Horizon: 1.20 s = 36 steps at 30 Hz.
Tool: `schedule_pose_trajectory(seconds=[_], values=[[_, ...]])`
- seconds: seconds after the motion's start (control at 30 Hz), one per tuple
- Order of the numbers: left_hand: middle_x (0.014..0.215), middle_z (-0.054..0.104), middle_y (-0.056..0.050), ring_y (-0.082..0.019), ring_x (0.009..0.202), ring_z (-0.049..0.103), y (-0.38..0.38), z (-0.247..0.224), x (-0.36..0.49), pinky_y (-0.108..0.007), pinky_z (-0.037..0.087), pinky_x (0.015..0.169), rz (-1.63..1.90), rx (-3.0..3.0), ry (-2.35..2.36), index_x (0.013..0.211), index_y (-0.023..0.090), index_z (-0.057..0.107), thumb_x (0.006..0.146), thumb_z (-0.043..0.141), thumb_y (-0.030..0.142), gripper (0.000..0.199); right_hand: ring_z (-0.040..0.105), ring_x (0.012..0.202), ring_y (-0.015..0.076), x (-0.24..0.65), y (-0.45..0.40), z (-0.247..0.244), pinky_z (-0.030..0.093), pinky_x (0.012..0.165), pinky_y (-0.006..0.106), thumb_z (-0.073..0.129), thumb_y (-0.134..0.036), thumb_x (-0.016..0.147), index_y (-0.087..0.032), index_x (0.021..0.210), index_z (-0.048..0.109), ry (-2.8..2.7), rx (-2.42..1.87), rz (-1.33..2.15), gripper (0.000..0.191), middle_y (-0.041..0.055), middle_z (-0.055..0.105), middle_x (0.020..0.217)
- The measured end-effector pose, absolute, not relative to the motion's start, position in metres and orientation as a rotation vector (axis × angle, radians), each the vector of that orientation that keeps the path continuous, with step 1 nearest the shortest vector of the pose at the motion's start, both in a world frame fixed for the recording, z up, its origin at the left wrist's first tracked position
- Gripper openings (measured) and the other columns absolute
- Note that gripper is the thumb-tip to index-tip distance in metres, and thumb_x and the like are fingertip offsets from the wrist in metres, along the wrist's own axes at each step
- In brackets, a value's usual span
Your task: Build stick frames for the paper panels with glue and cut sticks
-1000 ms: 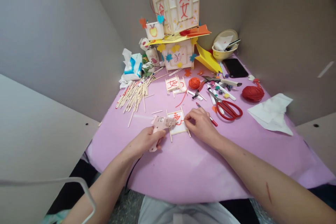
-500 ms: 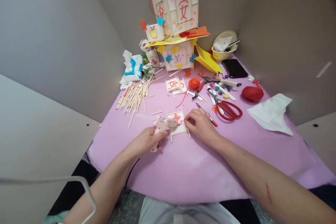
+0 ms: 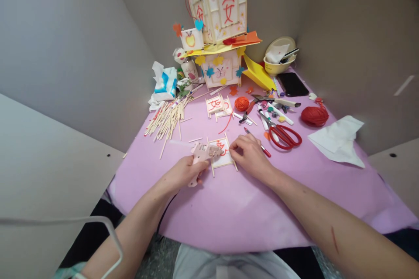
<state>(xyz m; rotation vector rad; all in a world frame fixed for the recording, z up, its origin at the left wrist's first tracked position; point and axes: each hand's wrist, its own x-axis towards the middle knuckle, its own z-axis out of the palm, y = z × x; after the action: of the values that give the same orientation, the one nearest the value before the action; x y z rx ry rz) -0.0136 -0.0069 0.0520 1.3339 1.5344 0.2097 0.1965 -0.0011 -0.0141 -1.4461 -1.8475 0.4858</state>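
Left hand (image 3: 187, 172) closed around handle of pink glue gun (image 3: 200, 153); nozzle over the small framed panel (image 3: 223, 160), which lies on the pink cloth (image 3: 235, 209) between the hands. Right hand (image 3: 250, 152): fingertips pinched on the red string (image 3: 227, 151) at the panel's right side. Beyond right hand: red pencil (image 3: 266, 151), then red-handled scissors (image 3: 284, 137), lying on the cloth.

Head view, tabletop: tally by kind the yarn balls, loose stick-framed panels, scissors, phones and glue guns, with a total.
Round red or orange yarn balls: 2
Loose white stick-framed panels: 3
Red-handled metal scissors: 1
Flat black phone: 1
Pale pink glue gun: 1
Total: 8
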Motion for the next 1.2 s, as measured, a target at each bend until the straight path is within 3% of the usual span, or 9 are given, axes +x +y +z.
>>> schedule_pose_trajectory(seconds=[1.2], values=[[0.059,0.051,0.002,-0.013,0.052,0.053,-0.0086,0.0554,-0.0153,-0.021,0.035,0.045,0.219,1.285,1.533,0.066,0.017,0.051,0.071,0.056,0.045,0.029,0.048,0.089,0.0191,0.1958,-0.0011,-0.0132,0.027,0.075,0.033,0.056,-0.022,0.081,-0.022,0.072,0.061,-1.849,-1.461,0.495,0.010,0.0001,0.063,0.083]])
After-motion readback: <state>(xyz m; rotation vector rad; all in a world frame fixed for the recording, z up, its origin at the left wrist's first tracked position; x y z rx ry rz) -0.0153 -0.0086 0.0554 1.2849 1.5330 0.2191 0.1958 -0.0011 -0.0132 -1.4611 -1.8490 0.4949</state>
